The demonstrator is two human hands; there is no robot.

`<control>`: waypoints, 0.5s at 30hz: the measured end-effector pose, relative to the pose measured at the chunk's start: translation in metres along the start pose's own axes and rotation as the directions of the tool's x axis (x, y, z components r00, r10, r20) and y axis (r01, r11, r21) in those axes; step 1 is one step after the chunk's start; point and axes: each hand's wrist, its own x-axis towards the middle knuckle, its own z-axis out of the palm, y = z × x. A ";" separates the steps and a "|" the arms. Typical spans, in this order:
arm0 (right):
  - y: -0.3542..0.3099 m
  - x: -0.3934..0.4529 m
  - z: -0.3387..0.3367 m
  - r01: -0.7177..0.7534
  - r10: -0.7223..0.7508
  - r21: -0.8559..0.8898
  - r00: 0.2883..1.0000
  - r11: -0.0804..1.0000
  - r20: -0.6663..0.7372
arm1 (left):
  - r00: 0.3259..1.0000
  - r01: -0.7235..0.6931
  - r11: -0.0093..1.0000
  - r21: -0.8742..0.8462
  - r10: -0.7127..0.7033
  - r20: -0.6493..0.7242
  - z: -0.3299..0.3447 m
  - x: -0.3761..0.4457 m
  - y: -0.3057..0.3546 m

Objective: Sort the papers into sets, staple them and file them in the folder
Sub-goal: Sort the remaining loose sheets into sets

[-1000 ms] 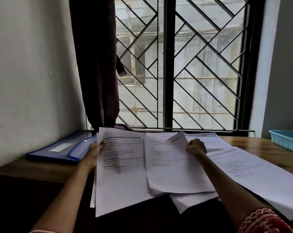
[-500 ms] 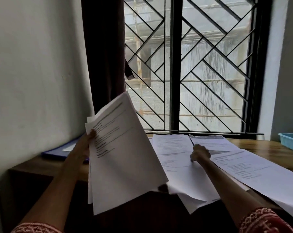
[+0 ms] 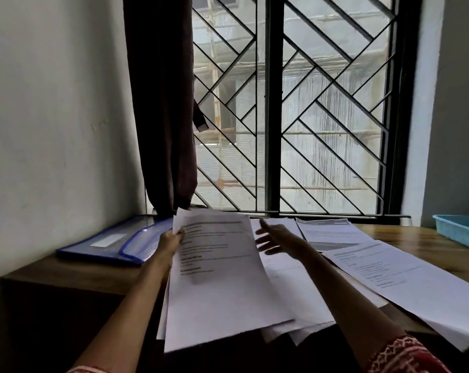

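Head-worn wide-angle view looks forward and down, close over desk [image 3: 430,238], facing window [image 3: 308,103].

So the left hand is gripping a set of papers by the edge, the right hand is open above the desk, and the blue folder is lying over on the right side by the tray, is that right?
Not quite. The head view shows the blue folder on the left, against the wall, not beside the tray. The rest holds: the left hand grips the set of papers by the edge, and the right hand is open above the desk.

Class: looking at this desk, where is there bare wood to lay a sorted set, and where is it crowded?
Bare wood shows along the near left of the desk, between the blue folder and the desk's front edge, and at the far right between the papers and the teal tray. The middle is crowded with overlapping sheets.
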 end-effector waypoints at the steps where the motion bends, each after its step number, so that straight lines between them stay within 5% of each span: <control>1: 0.000 0.001 0.002 0.012 -0.012 -0.049 1.000 0.999 0.000 | 1.000 -0.004 1.000 -0.010 0.004 -0.002 0.002 -0.001 -0.003; 4: 0.006 0.006 0.005 0.057 -0.064 -0.106 0.996 0.993 -0.061 | 0.999 -0.001 1.000 -0.025 0.002 0.041 -0.001 0.005 -0.015; 9: 0.016 0.010 0.009 0.071 -0.066 0.038 0.989 0.997 -0.129 | 0.992 0.074 0.985 -0.155 -0.057 0.112 0.001 -0.004 -0.024; 15: 0.027 0.014 0.012 0.088 -0.080 0.055 0.987 0.995 -0.142 | 0.997 0.062 0.996 -0.062 -0.059 0.046 0.000 -0.013 -0.032</control>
